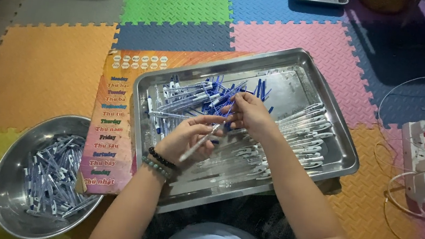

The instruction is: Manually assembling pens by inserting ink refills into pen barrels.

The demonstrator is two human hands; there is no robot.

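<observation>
The left hand (184,139) grasps a clear pen barrel (200,143) slanted over the steel tray (348,158), while the right hand (248,113), at one o'clock from it, pinches a blue part (228,112) near the barrel's tip, probably to fit them together.

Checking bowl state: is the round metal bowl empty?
No, the round metal bowl holds a pile of blue-and-white pens.
</observation>
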